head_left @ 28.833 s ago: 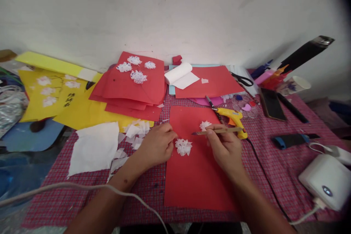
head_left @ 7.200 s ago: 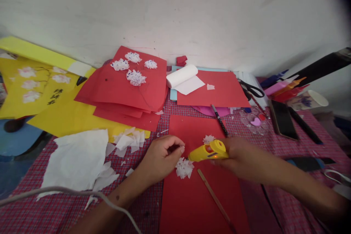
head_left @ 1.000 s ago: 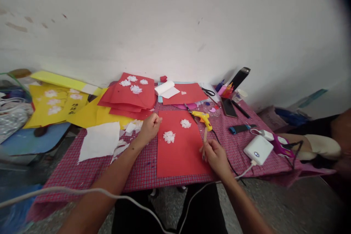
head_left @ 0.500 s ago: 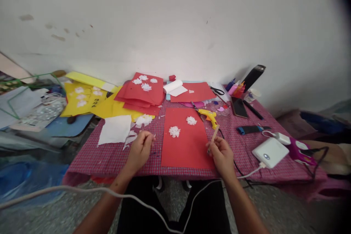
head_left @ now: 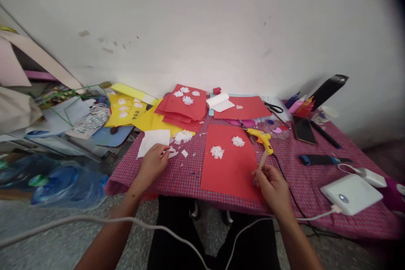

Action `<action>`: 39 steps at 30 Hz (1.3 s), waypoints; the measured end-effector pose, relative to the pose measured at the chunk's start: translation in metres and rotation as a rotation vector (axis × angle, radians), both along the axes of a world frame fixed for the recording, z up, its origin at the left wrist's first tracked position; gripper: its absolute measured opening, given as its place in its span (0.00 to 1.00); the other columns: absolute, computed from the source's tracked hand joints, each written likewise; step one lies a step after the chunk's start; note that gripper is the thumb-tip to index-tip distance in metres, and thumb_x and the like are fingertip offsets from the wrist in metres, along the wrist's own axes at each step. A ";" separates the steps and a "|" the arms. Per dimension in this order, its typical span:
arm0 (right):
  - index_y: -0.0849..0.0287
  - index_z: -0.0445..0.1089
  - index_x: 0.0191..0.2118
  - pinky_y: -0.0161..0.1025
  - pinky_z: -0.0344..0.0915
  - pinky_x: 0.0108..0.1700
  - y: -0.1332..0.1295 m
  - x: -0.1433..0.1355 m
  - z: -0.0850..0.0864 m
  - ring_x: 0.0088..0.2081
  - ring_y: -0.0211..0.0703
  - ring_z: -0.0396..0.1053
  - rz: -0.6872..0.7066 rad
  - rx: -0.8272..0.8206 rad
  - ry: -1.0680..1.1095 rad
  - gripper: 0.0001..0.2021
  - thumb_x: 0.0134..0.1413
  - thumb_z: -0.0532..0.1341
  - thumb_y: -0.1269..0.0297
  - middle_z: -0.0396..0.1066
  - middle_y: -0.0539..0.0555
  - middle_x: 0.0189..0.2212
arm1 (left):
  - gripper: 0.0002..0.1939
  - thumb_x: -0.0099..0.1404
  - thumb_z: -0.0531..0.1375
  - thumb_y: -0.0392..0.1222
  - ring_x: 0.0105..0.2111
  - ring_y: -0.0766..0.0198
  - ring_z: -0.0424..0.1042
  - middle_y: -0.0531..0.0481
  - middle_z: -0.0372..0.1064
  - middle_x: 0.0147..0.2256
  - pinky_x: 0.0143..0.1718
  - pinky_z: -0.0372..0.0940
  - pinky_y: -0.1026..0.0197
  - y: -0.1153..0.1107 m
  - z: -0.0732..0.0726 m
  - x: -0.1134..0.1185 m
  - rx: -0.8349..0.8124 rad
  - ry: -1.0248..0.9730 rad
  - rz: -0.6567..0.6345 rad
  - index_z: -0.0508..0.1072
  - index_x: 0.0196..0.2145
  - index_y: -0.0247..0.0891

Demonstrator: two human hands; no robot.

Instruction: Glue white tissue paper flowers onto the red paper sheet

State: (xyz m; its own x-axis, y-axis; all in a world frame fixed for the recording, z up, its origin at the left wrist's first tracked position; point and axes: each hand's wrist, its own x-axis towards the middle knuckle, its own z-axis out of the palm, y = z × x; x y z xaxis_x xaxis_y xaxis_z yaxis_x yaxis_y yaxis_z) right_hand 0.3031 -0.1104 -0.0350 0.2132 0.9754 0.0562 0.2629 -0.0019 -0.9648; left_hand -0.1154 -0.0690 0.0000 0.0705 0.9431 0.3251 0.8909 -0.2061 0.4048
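My left hand [head_left: 154, 161] reaches over white paper scraps [head_left: 172, 152] beside a white sheet [head_left: 155, 139]; its fingers are bent together, and what they pinch, if anything, is too small to name. My right hand [head_left: 271, 183] is closed on a thin pale wooden stick [head_left: 263, 159], held upright over the right edge of a red sheet [head_left: 228, 173]. Two white crumpled-paper flowers lie on that sheet, one [head_left: 217, 152] lower left and one [head_left: 238, 141] upper right. A yellow glue gun [head_left: 261, 136] lies at the sheet's upper right.
Stacked red papers [head_left: 190, 109] with white flowers and yellow papers [head_left: 123, 112] lie at the back left. A white roll [head_left: 217, 100] is behind the red sheet. On the right are a phone [head_left: 303, 130], a blue-handled knife [head_left: 319, 160], a power bank [head_left: 351, 193] and cables.
The view has turned left, so the table appears further right. My left hand has moved away from the red sheet to the scraps. My right hand still holds the stick.
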 end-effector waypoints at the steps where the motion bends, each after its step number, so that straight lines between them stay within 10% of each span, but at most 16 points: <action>1: 0.58 0.69 0.39 0.37 0.64 0.26 0.001 0.000 0.000 0.23 0.41 0.67 0.012 -0.008 -0.020 0.14 0.57 0.62 0.51 0.72 0.52 0.26 | 0.09 0.68 0.55 0.41 0.44 0.52 0.72 0.42 0.74 0.40 0.47 0.66 0.51 0.011 0.001 0.001 -0.015 0.002 0.008 0.74 0.41 0.39; 8: 0.58 0.70 0.39 0.38 0.64 0.27 0.001 -0.001 0.002 0.24 0.43 0.69 0.001 -0.034 -0.069 0.13 0.55 0.62 0.53 0.74 0.53 0.27 | 0.15 0.61 0.58 0.36 0.47 0.50 0.70 0.40 0.74 0.43 0.51 0.64 0.51 0.078 0.001 0.022 -0.079 0.021 -0.028 0.76 0.45 0.37; 15: 0.58 0.69 0.40 0.38 0.63 0.27 0.002 -0.001 0.000 0.24 0.42 0.68 0.037 -0.022 -0.080 0.12 0.59 0.60 0.54 0.72 0.52 0.28 | 0.19 0.55 0.63 0.39 0.44 0.50 0.72 0.41 0.76 0.43 0.44 0.64 0.56 0.099 -0.001 0.027 -0.213 0.000 -0.083 0.76 0.46 0.37; 20: 0.57 0.68 0.40 0.38 0.64 0.29 0.001 -0.001 0.002 0.25 0.41 0.68 0.037 -0.034 -0.100 0.11 0.61 0.59 0.55 0.72 0.52 0.28 | 0.06 0.56 0.60 0.43 0.28 0.58 0.71 0.50 0.73 0.27 0.30 0.60 0.61 0.099 0.010 0.030 -0.307 -0.070 -0.103 0.75 0.29 0.39; 27: 0.58 0.68 0.42 0.37 0.65 0.28 0.002 0.002 -0.003 0.25 0.41 0.68 0.044 -0.022 -0.102 0.13 0.61 0.59 0.53 0.73 0.52 0.28 | 0.10 0.58 0.58 0.45 0.24 0.63 0.69 0.52 0.72 0.26 0.24 0.59 0.63 0.081 0.034 0.045 -0.406 -0.210 -0.199 0.74 0.31 0.37; 39: 0.57 0.71 0.41 0.36 0.64 0.28 0.001 0.002 -0.003 0.25 0.41 0.67 0.077 0.003 -0.158 0.13 0.62 0.58 0.53 0.72 0.50 0.27 | 0.29 0.57 0.62 0.40 0.47 0.52 0.73 0.40 0.72 0.51 0.49 0.66 0.52 0.056 0.030 0.038 -0.388 -0.188 -0.264 0.69 0.57 0.36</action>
State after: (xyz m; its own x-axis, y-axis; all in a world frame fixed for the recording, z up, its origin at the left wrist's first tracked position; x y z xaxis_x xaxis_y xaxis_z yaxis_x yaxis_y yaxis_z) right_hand 0.3049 -0.1094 -0.0381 0.1263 0.9883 0.0860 0.4108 0.0268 -0.9113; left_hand -0.0777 -0.0131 0.0300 0.2965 0.9549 -0.0157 0.7331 -0.2170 0.6446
